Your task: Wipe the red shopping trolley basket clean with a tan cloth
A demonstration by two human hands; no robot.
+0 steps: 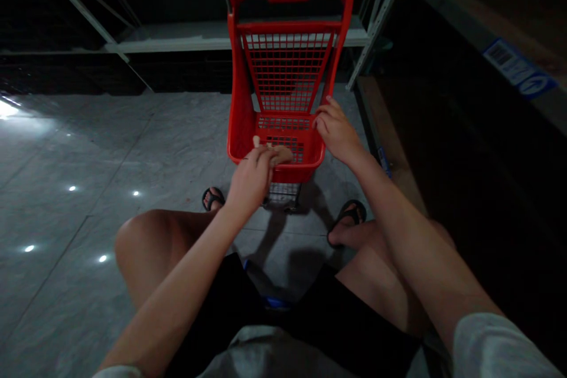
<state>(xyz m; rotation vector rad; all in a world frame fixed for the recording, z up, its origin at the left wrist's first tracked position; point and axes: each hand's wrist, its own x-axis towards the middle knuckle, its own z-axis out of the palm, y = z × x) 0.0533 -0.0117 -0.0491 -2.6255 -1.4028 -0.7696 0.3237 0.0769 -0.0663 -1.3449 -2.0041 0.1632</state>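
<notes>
A small red plastic shopping cart (287, 176) stands between my legs, its handle away from me. My left hand (253, 177) reaches over the near rim of the basket. Its fingers are closed on a beige, crumpled piece that looks like cloth (283, 155), partly hidden by the hand and lying over the basket's inside. On the right side rim, my right hand (336, 133) has its fingers bent over the edge, gripping the cart. The basket's slotted floor and grid back panel (290, 65) show behind the hands.
Grey floor tiles (88, 153) with light reflections spread to the left. A white metal shelf (177, 38) runs behind the cart. Close on the right is a dark rack with a blue-and-white label (518, 68). My sandalled feet flank the cart.
</notes>
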